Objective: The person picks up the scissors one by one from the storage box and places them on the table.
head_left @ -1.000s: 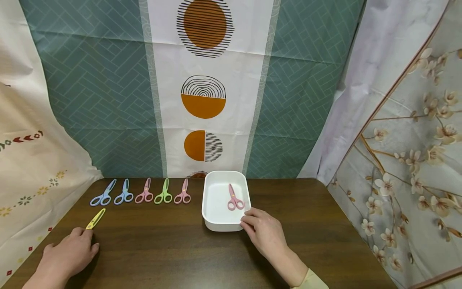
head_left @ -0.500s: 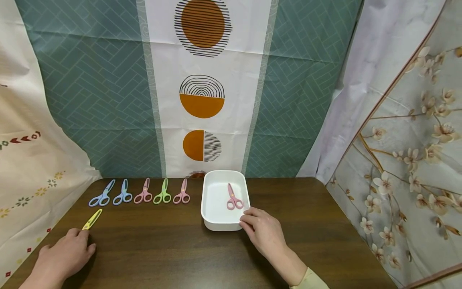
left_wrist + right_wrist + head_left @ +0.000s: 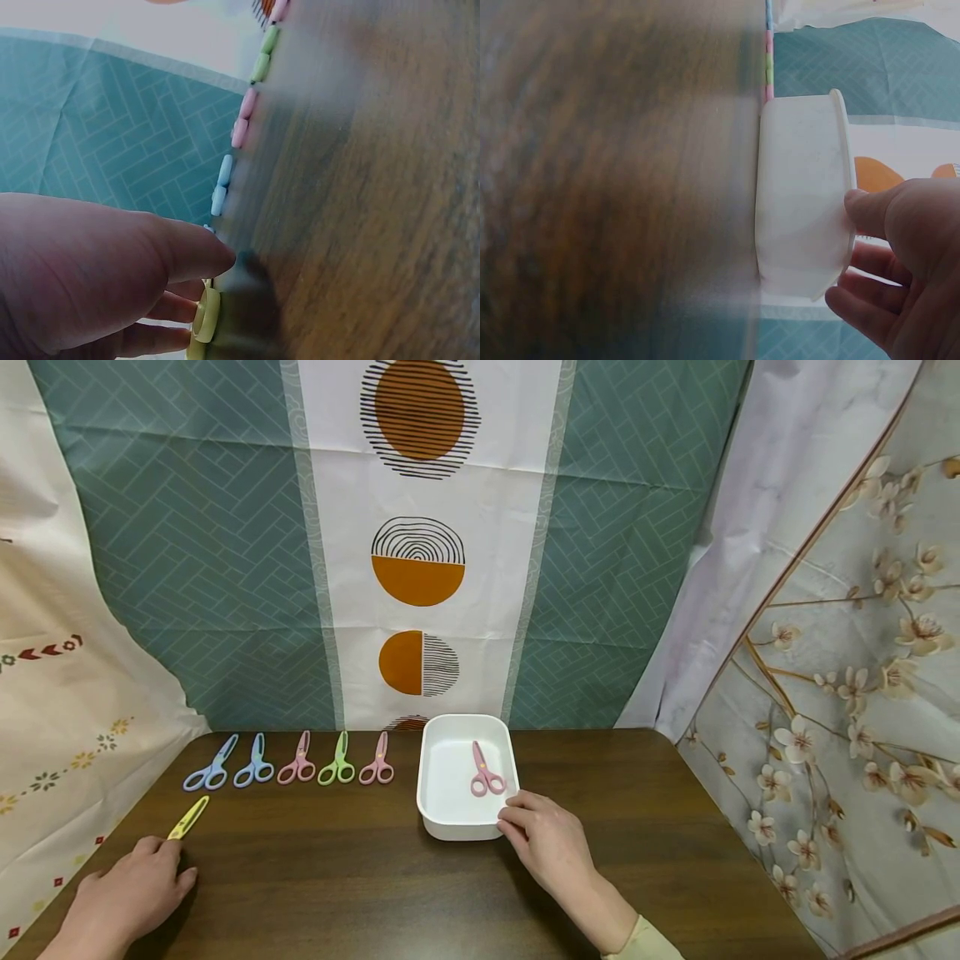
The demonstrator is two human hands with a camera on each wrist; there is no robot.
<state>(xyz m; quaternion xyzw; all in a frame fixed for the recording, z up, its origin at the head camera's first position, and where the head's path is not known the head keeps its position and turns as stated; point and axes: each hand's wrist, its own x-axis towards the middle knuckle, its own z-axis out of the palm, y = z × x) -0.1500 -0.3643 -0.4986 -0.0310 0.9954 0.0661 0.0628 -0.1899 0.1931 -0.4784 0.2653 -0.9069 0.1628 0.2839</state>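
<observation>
At the table's left, my left hand (image 3: 127, 893) covers the handles of a yellow pair of scissors (image 3: 189, 817), whose blades point away. In the left wrist view, fingers touch a yellow handle loop (image 3: 209, 315) while the thumb stays apart from it. My right hand (image 3: 551, 843) holds the near right corner of a white plastic container (image 3: 457, 831); the right wrist view shows the thumb against its rim. Inside the container lies a pink pair of scissors (image 3: 483, 772).
Along the table's far edge lie several scissors in a row: blue scissors (image 3: 215, 768), light blue scissors (image 3: 256, 768), pink scissors (image 3: 298, 767), green scissors (image 3: 338, 767) and more pink scissors (image 3: 378, 768). Patterned cloths (image 3: 240, 568) hang behind and beside the wooden table (image 3: 337, 877).
My left hand and the yellow scissors have shifted slightly left and nearer. The right hand and container stay in place; the head view has moved a little.
</observation>
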